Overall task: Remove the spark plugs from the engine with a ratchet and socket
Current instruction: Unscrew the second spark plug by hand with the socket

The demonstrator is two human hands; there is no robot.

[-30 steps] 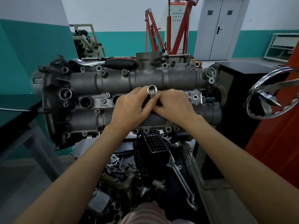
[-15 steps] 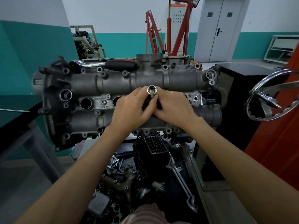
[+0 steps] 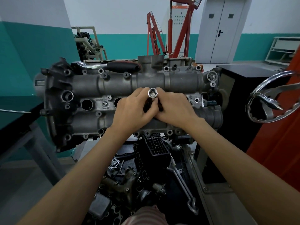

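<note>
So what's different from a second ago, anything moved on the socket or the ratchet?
Barely anything. Both hands, left hand and right hand, still pinch the socket between them above the cam cover; its open end still faces the camera, with no clear travel. The ratchet stays untouched on the engine's far edge, and the two open plug wells to the left are unchanged.

Socket [image 3: 152,93] at the fingertips [image 3: 159,90]: bright silver. Engine [image 3: 113,88] under them: dull grey. Ratchet [image 3: 103,65] beyond them: chrome, black-and-red grip. Hoist [image 3: 170,30]: red-orange. Wall [image 3: 40,54]: teal below white. Clothing [image 3: 144,216]: pink-striped.
</note>
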